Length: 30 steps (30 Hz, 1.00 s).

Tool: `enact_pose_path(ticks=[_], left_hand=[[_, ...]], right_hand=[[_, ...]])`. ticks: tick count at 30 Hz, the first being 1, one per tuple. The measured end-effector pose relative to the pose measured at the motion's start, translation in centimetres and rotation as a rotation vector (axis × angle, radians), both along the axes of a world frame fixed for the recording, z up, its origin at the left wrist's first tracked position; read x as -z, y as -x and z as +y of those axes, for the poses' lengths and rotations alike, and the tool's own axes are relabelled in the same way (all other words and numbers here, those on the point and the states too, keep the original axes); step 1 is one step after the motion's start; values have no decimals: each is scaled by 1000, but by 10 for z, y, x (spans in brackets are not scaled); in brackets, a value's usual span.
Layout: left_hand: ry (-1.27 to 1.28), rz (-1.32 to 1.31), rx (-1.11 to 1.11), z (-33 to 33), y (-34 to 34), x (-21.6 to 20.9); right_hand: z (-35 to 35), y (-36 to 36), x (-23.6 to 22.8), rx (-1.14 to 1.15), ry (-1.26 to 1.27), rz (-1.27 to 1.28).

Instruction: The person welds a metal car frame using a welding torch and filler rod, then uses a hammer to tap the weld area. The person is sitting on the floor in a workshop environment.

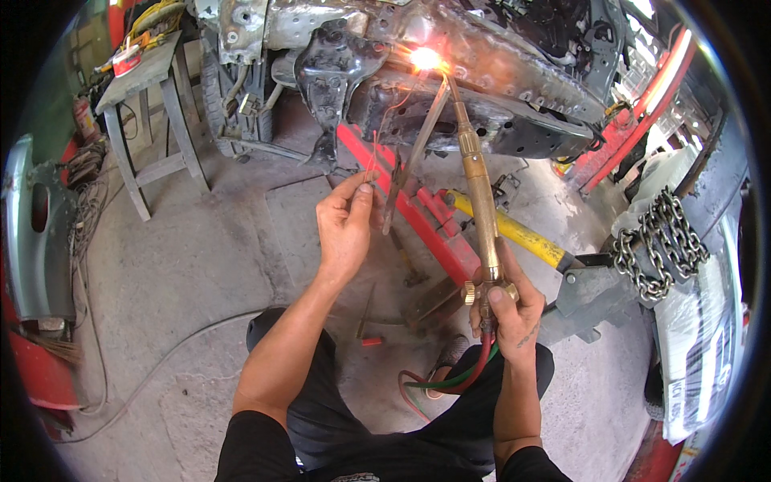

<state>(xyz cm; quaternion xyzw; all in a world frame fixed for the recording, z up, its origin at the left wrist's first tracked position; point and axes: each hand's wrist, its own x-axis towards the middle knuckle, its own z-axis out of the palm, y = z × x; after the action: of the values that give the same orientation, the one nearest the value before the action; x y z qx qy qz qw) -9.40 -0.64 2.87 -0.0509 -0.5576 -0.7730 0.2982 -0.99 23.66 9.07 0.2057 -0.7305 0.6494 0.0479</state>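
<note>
My right hand [510, 301] is wrapped round the lower end of a brass gas welding torch [480, 193], near its valve knobs. Red and green hoses [484, 353] run down from it. The torch tip points up at a bare metal car frame [522, 84], where a bright orange-white glow [426, 59] hides the exact contact point. In my left hand [345, 225], thumb and forefinger pinch a thin copper-coloured filler rod [375, 149], which bends up toward the glow. A long flat metal strip [426, 132] slants down between my hands from beside the torch tip.
A red beam [438, 233] and a yellow bar [518, 229] lie below the frame. A wooden stand [148, 88] is at the far left, with a hose [173, 349] across the floor. To the right hangs a coiled chain [662, 245]; a hammer [409, 269] lies near my feet.
</note>
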Motion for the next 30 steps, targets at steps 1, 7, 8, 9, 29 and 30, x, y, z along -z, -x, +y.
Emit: enact_pose_path(ticks=[1,7,8,9,29,30], left_hand=[[5,-1,-1,0,0,0],[7,-8,-13,-1,1,-1],[5,-14,-10,-1,1,-1],[4,-19,-7,-1,1,-1],[-29,-19,17,-1,2,-3],[-33,-24,20,-2,3,-2]], right_hand=[[0,0,0,5,-2,0],[-3,-2,-5,8,2,-21],[-2,-3,-5,-8,20,-31],[-2,-3,-5,-25,38,-41],[-1,-2,-4,-26,35,-36],[-1,-2,-4,-26,34,-37]])
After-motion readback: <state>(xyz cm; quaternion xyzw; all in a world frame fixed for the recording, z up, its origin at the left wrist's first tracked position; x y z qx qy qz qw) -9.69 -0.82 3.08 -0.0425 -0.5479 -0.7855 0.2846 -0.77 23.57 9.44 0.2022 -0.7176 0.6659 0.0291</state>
